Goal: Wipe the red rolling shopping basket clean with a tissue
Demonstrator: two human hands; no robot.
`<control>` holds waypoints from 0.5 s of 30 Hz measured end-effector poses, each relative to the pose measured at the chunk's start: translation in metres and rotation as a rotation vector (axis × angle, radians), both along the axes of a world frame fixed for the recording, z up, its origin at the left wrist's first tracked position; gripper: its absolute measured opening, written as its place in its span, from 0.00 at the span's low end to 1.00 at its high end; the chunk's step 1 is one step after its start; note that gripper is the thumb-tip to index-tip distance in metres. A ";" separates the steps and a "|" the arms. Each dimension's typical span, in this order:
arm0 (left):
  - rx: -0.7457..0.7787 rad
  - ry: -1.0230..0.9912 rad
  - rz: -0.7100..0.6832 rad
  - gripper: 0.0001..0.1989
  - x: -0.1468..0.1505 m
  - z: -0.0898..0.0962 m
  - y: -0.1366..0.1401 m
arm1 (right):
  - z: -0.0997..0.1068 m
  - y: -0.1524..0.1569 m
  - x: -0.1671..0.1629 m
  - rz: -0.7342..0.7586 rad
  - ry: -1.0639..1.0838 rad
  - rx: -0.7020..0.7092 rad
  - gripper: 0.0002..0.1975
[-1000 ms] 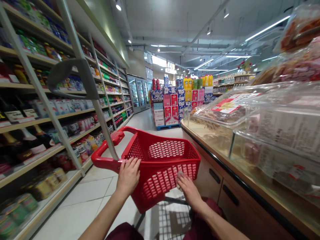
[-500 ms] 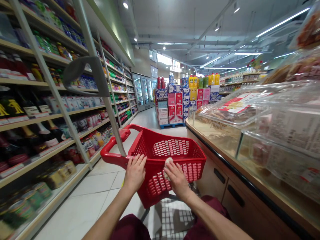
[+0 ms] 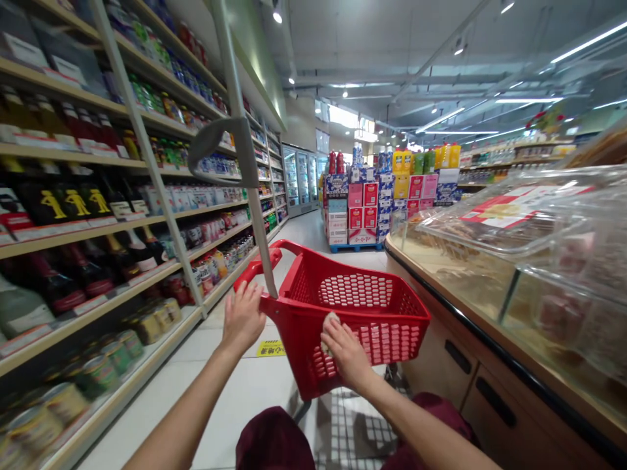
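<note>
A red plastic shopping cart (image 3: 304, 326) with honeycomb holes in its walls stands side-on before my knees. My left hand (image 3: 243, 318) is wrapped over the near end of its handle, beside the grey metal pole (image 3: 263, 241) that rises from the cart. The pole carries a grey plastic loop (image 3: 223, 153). My right hand (image 3: 347, 352) presses a crumpled whitish cloth (image 3: 330, 321) against the near side wall, just under the rim. Part of the cloth is hidden beneath the fingers. Inside, the visible part of the basket shows no goods.
Shelves (image 3: 122, 287) of bottles and cans line the left. At right stands a wooden counter (image 3: 455, 326) with glass edging and clear food boxes (image 3: 519, 202). Stacked cartons (image 3: 362, 202) stand on a blue pallet ahead. A yellow floor sticker (image 3: 271, 348) lies beyond the cart.
My left hand has slid left from the basket's rim onto the handle end. My right hand stays on the side wall with the cloth. The view has turned left.
</note>
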State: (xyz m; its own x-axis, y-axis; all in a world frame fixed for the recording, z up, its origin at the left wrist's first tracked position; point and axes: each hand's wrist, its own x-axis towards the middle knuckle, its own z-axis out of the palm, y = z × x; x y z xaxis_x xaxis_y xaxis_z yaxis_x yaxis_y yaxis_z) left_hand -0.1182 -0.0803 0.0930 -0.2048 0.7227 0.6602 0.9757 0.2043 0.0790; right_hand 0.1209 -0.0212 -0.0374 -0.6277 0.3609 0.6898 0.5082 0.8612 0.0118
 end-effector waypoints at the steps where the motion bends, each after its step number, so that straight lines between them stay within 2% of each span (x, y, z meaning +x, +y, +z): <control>1: -0.061 0.032 -0.026 0.25 -0.004 0.000 0.000 | -0.002 -0.002 -0.006 0.041 -0.048 -0.021 0.17; 3: -0.105 0.076 -0.060 0.25 -0.009 -0.003 0.000 | 0.002 -0.008 -0.023 0.123 -0.092 -0.021 0.16; 5: -0.090 0.093 -0.072 0.26 -0.010 -0.007 0.000 | 0.030 -0.015 -0.045 0.148 -0.004 0.039 0.17; 7: -0.066 0.103 -0.087 0.28 -0.011 -0.009 0.000 | 0.087 -0.019 -0.073 0.158 0.150 0.142 0.18; 10: -0.047 0.110 -0.103 0.28 -0.010 -0.010 -0.002 | 0.191 -0.010 -0.111 0.121 0.221 0.288 0.19; 12: -0.054 0.110 -0.112 0.28 -0.009 -0.009 -0.004 | 0.238 0.003 -0.126 0.091 0.194 0.356 0.20; 13: -0.059 0.110 -0.117 0.28 -0.008 -0.009 -0.004 | 0.249 0.009 -0.129 0.089 0.160 0.381 0.19; 15: -0.062 0.107 -0.116 0.28 -0.007 -0.009 -0.005 | 0.243 0.019 -0.128 0.135 0.023 0.449 0.17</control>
State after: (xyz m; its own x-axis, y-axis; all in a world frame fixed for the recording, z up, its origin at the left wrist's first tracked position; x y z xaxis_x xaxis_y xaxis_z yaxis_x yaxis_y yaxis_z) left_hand -0.1252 -0.0856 0.0841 -0.0485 0.7777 0.6268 0.9952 0.0908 -0.0357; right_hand -0.0068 -0.0025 0.2053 -0.6313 -0.0605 0.7732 0.3962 0.8319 0.3886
